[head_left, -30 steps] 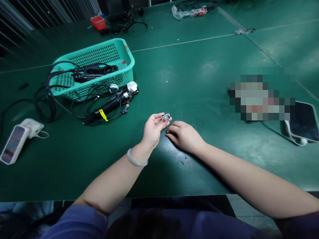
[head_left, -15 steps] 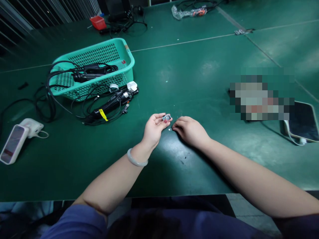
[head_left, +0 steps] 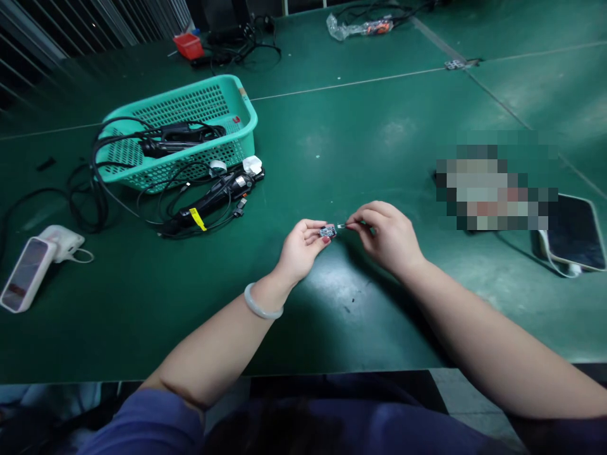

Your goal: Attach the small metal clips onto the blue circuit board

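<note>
Between the thumb and fingers of my left hand [head_left: 298,251] is a small circuit board [head_left: 327,232], its patterned face turned up. My right hand [head_left: 386,234] pinches a tiny whitish piece [head_left: 341,226] by its right end, just right of the board. A narrow gap seems to separate the piece from the board. Both hands are above the green table [head_left: 303,328], and a pale bangle [head_left: 260,304] circles my left wrist.
A green basket [head_left: 246,107] holds black cabled devices. Beside it lies another black device [head_left: 208,203] with a yellow tag. A white phone-like device [head_left: 27,273] is at the left; a phone [head_left: 576,230] and a pixelated area are at the right. A red container [head_left: 188,46] stands farther back.
My right hand has risen from the table with the whitish piece and moved slightly right. My left hand has shifted a little right, and the board has turned in its fingers.
</note>
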A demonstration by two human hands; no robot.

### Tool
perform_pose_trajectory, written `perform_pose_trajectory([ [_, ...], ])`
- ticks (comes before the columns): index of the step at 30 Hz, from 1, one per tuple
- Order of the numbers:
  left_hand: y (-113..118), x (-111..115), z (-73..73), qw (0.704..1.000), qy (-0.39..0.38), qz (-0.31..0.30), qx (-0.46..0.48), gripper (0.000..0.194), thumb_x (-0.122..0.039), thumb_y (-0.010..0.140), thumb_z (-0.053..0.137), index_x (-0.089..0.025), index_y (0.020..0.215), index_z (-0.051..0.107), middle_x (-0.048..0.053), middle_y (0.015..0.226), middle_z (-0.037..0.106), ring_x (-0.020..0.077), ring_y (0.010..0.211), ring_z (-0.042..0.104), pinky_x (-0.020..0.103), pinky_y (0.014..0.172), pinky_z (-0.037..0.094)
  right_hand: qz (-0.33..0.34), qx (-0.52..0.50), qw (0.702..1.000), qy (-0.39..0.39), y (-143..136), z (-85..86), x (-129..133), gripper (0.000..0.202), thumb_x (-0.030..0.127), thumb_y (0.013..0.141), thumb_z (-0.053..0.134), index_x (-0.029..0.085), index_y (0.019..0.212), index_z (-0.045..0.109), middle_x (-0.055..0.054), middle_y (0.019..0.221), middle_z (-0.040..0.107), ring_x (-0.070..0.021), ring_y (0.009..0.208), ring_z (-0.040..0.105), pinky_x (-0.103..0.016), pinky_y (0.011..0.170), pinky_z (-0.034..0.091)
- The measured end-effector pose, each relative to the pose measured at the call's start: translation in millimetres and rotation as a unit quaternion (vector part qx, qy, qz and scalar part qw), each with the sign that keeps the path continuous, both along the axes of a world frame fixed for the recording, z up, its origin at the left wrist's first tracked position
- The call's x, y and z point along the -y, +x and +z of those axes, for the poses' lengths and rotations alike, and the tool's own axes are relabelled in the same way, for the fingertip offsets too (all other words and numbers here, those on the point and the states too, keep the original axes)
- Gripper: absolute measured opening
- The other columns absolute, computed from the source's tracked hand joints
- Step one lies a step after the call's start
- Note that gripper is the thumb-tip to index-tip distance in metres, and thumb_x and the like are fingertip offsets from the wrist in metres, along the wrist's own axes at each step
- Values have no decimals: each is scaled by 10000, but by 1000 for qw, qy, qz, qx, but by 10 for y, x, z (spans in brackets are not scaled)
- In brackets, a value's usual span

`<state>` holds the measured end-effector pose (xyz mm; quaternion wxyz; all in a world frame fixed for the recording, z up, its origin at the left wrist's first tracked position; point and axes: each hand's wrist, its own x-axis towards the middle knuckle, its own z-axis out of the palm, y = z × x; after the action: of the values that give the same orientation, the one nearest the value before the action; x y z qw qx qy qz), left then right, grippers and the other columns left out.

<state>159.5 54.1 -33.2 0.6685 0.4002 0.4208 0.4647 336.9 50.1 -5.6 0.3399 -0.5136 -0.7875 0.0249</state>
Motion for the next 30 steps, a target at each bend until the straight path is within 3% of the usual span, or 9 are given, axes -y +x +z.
perform_pose_trajectory([
  [4, 3, 1, -32, 999, 19, -22, -14, 291, -151, 662, 768, -170, 897, 598, 45, 925, 706, 149, 927, 653, 381, 974, 447, 33, 27, 999, -8, -125, -9, 32, 176, 222, 889, 523, 191, 810, 677, -83, 854, 675, -209, 799, 586, -334, 720, 498],
  [12, 7, -2, -34, 999, 18, -24, -18, 282, -140, 662, 764, -169, 889, 600, 35, 904, 703, 135, 897, 655, 359, 950, 468, 32, 81, 996, -1, -131, -29, 30, 214, 231, 900, 512, 170, 832, 705, -88, 854, 688, -208, 774, 590, -327, 689, 495],
  [16, -3, 0, -9, 1000, 8, -22, -1, 293, -160, 664, 766, -171, 901, 594, 36, 917, 703, 139, 917, 656, 364, 954, 473, 31, 23, 999, 4, -115, -23, 40, 208, 245, 902, 517, 184, 871, 714, -78, 870, 696, -200, 803, 614, -327, 717, 508],
  [20, -21, 4, 37, 1000, -8, -14, 24, 284, -184, 690, 751, -173, 926, 593, 60, 1023, 693, 162, 976, 652, 378, 935, 490, -9, -79, 997, 3, -58, -128, -44, 201, 234, 895, 522, 193, 849, 713, -61, 838, 697, -174, 764, 634, -310, 697, 515],
  [25, -50, -10, 87, 996, -29, 22, 76, 171, -147, 776, 664, -169, 938, 616, 36, 970, 682, 150, 987, 663, 368, 985, 473, -30, -144, 989, -26, 12, -325, -210, 190, 221, 874, 535, 188, 804, 709, -59, 812, 705, -174, 750, 645, -315, 689, 511],
  [30, -185, -32, 178, 974, -83, 133, 162, 156, -76, 843, 557, -143, 957, 639, 29, 915, 678, 130, 984, 678, 294, 999, 484, -7, -150, 988, -46, -28, -366, -223, 202, 260, 880, 529, 196, 805, 706, -59, 829, 708, -181, 777, 648, -329, 720, 512],
])
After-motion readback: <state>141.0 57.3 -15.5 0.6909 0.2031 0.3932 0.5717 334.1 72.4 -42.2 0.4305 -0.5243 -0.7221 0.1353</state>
